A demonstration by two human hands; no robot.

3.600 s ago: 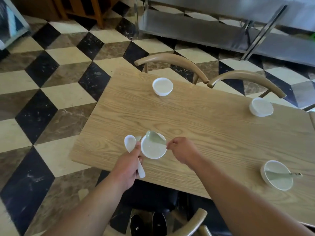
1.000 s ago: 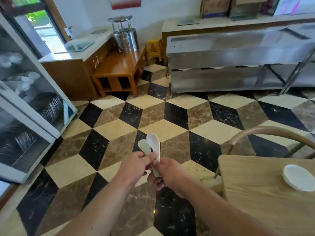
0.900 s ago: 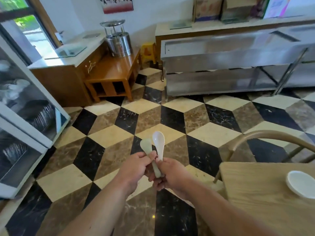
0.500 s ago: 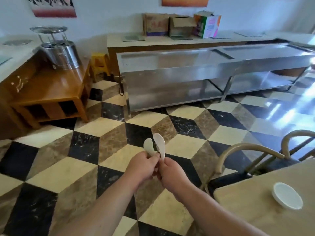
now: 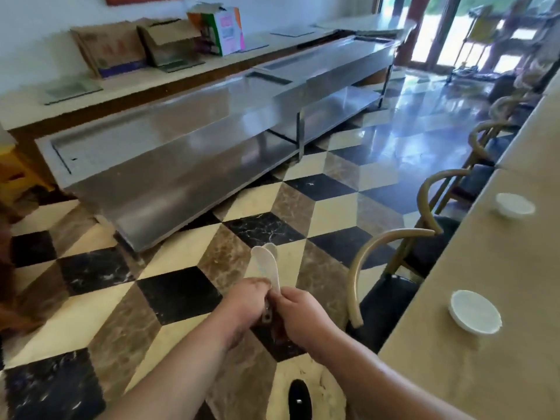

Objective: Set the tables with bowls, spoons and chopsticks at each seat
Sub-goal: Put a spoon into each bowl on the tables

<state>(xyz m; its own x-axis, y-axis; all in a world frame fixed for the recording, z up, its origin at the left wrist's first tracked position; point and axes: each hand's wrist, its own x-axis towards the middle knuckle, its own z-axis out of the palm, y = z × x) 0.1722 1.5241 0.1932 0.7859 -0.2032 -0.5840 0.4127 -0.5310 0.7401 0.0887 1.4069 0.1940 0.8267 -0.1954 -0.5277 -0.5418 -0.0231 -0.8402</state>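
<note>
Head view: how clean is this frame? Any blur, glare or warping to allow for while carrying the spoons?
In the head view, motion blur smears the cardboard boxes and steel counter; the spoons, left hand and right hand read fairly sharp; the doorway is blown out and glares off the floor; wide-angle distortion tilts the table, yet both bowls are readable.
</note>
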